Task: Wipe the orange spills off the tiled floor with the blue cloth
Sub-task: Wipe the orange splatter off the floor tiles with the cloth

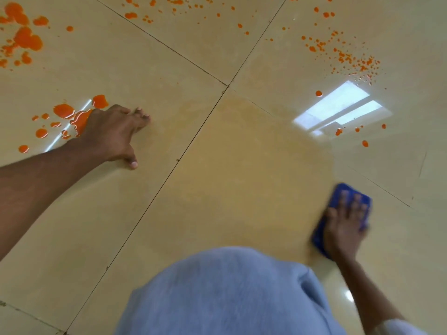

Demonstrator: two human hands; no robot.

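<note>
Right hand [344,226] flat, fingers spread, pressing cloth [338,197] on floor [217,165] at near right, left hand [113,134] splayed bracing beside a puddle [72,114]; best sweep outward with firm overlapping strokes toward far spills [343,54], refolding when soaked.

We see a glossy beige tiled floor [183,56] crossed by dark grout lines that meet near the upper middle. Orange spills [26,39] lie on it: large blobs at the far left, a puddle cluster beside our left hand [113,134], and fine spatter at the top and far right. Our left hand is planted on the floor, fingers spread. Under our right hand [343,228], the blue cloth [348,192] lies flat on the floor. A faint orange haze covers the middle tile.
</note>
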